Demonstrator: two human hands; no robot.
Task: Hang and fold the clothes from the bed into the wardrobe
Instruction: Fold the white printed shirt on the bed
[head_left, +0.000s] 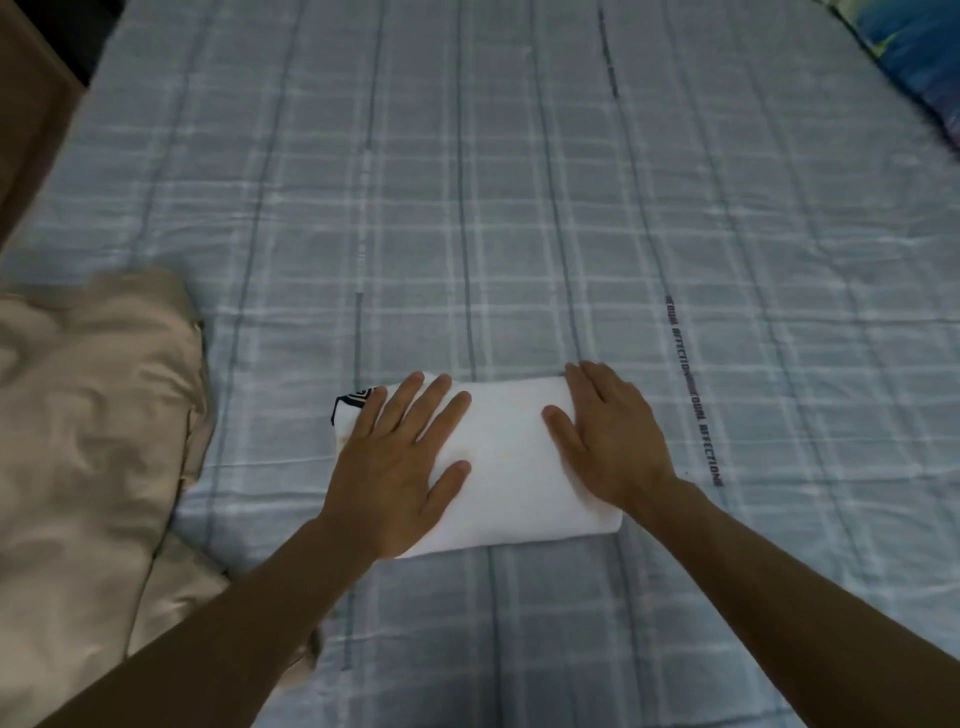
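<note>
A white garment (511, 457), folded into a compact rectangle with a black print showing at its left end, lies on the blue checked bed sheet (519, 208). My left hand (400, 462) presses flat on its left half with the fingers spread. My right hand (613, 436) lies flat over its right end, fingers straight and reaching the far edge. A beige garment (93, 441) lies crumpled on the bed to the left, apart from the white one.
A brown wooden surface (31, 119) stands at the far left edge of the bed. A blue patterned pillow or cloth (914, 57) sits at the top right corner. The sheet stretches open beyond the hands.
</note>
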